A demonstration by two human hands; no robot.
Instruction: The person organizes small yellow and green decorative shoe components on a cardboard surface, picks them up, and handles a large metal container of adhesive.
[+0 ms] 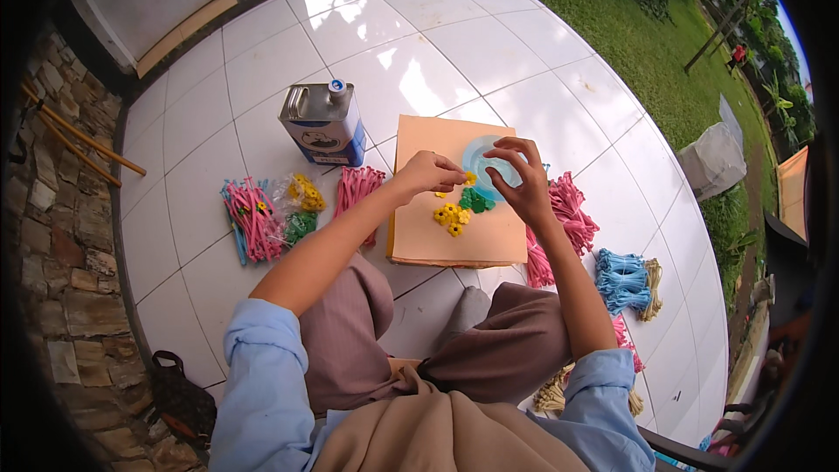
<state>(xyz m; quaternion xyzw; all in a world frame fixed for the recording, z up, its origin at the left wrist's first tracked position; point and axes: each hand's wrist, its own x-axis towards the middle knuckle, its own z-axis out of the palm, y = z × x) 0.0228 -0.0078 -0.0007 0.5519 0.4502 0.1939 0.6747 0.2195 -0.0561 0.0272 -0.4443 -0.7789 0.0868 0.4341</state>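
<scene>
Two bare hands are hovering over a cardboard slab [419,142] in the head view; all places below are taken from that slab.

Left hand [428,175]: above its middle, thumb and fingertips pressing together, apparently pinching a small yellow flower [470,178] by its edge, perhaps so the petals are staying uncovered. Right hand [522,182]: above its right side, thumb and fingers curving apart over a round pale-blue dish [475,150]; cannot tell whether anything fine is hanging between them.

Loose yellow flowers [453,218] and green leaf pieces [474,200] are lying mid-slab, probably grouped there for short reaches. A metal can [325,125] is standing beyond its far left corner, likely keeping clear of both forearms. Pink bundles [358,192] are resting off its left edge, blue bundles [622,280] well off its right.

Edges: the dish is sitting near the far edge, leaving little margin there. Bare cardboard is showing along the near edge, giving the wrists room; sideways, more pink stems [572,214] are crowding the right edge.
</scene>
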